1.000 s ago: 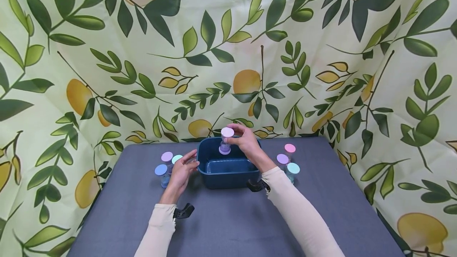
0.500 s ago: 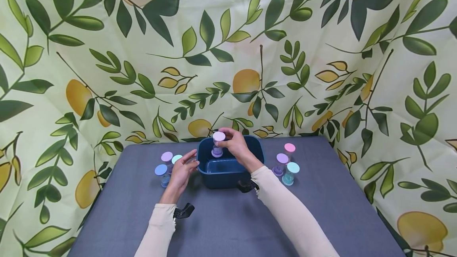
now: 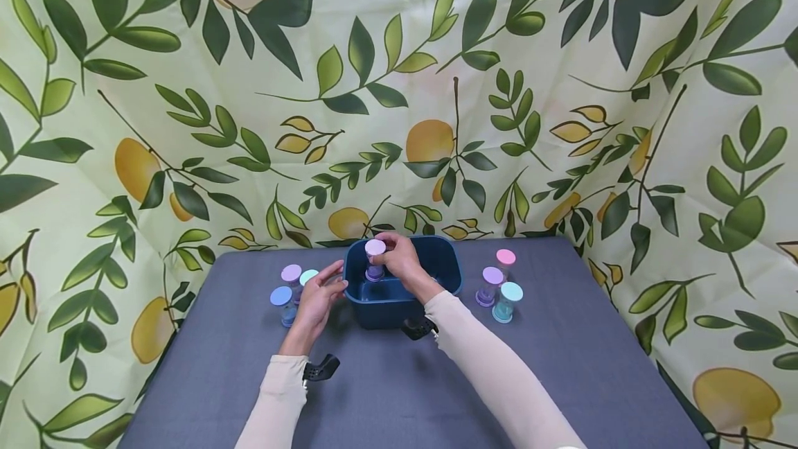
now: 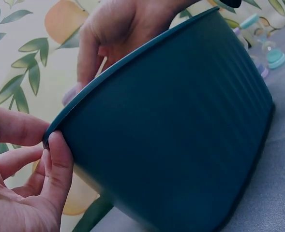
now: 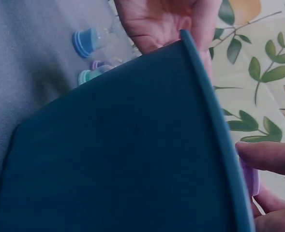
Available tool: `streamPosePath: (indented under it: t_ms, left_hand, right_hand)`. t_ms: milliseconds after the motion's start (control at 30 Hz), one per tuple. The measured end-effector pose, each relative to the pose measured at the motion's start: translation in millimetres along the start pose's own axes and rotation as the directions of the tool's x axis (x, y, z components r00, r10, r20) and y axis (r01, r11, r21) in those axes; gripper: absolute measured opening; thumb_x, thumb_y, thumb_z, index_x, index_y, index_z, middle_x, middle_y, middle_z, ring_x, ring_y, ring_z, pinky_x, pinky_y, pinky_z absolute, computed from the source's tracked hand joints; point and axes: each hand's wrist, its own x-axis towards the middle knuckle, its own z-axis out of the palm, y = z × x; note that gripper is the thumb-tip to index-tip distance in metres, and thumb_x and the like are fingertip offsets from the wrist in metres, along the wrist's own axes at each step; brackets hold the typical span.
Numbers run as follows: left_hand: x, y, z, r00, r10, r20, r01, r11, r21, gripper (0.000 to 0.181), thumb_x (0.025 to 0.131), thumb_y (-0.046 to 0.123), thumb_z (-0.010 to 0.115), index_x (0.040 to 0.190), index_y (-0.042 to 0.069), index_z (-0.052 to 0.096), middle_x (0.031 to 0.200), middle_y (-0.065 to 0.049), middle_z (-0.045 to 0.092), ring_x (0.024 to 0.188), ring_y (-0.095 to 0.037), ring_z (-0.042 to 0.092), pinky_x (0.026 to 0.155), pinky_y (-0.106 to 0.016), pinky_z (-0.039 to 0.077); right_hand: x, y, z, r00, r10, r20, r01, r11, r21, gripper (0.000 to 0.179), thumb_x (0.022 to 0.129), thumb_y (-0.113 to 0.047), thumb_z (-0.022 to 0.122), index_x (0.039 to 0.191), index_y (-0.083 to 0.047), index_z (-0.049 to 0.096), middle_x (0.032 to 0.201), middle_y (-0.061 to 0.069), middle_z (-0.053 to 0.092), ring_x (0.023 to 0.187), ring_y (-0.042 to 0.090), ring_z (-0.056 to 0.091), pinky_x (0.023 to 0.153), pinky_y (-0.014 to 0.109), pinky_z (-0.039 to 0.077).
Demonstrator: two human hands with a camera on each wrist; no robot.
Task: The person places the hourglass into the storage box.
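Observation:
My right hand (image 3: pixel 404 260) holds a sand timer (image 3: pixel 375 248) with lilac end caps, its fingers and thumb at the upper part. The timer is upright inside the left part of a dark blue plastic bin (image 3: pixel 380 315); whether its base touches the bin's floor I cannot tell. At the bin's left side is my left hand (image 3: pixel 316 300). In the left wrist view, the thumb and a finger of that hand (image 4: pixel 28 208) pinch the rim of the bin (image 4: pixel 157 130). The bin wall hides most of the timer in both wrist views.
Left of the bin stand a blue sand timer (image 3: pixel 281 296), a purple one and a teal-capped one partly behind my hand. On the right are a purple timer (image 3: pixel 492 277), a pink timer (image 3: pixel 506 258) and a teal timer (image 3: pixel 511 293). A leaf-patterned cloth (image 3: pixel 374 179) hangs behind the table.
My right hand has moved left and down with the lilac sand timer, which now sits lower inside the bin. The left hand stays at the bin's left side.

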Motion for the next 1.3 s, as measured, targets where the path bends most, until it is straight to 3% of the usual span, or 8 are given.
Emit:
streamPosePath:
  t_ms: [333,867,1300]
  left_hand:
    - [-0.3,-0.3,0.1,1.0,0.011,0.008,-0.011,1.0,-0.001,0.051,0.093,-0.001,0.055,0.143,0.006,0.049,0.14,-0.017,0.048,0.122,-0.031,0.049,0.076,-0.02,0.05]
    - [-1.4,-3.2,0.4,1.0,0.013,0.006,-0.013,1.0,-0.012,0.051,0.092,-0.001,0.056,0.143,0.006,0.05,0.141,-0.017,0.048,0.12,-0.03,0.05,0.076,-0.02,0.05]
    - [-0.5,-3.3,-0.9,1.0,0.021,0.02,-0.02,0.999,-0.037,0.052,0.092,-0.002,0.056,0.144,0.003,0.048,0.141,-0.017,0.046,0.102,-0.013,0.055,0.075,-0.019,0.05]
  right_hand:
    - [7.3,8,10,0.996,0.074,-0.05,-0.078,0.993,-0.087,0.047,0.073,0.001,0.08,0.117,-0.008,0.068,0.113,0.013,0.067,0.102,0.027,0.06,0.092,0.04,0.052]
    - [10.0,17,20,0.995,0.08,-0.053,-0.089,0.971,-0.22,0.044,0.069,0.007,0.08,0.109,-0.006,0.068,0.107,0.013,0.068,0.095,0.026,0.059,0.087,0.041,0.053]
    - [12.7,19,23,0.992,0.117,-0.043,-0.124,0.965,-0.232,0.042,0.07,0.008,0.079,0.107,-0.006,0.066,0.107,0.014,0.065,0.094,0.027,0.057,0.09,0.042,0.051]
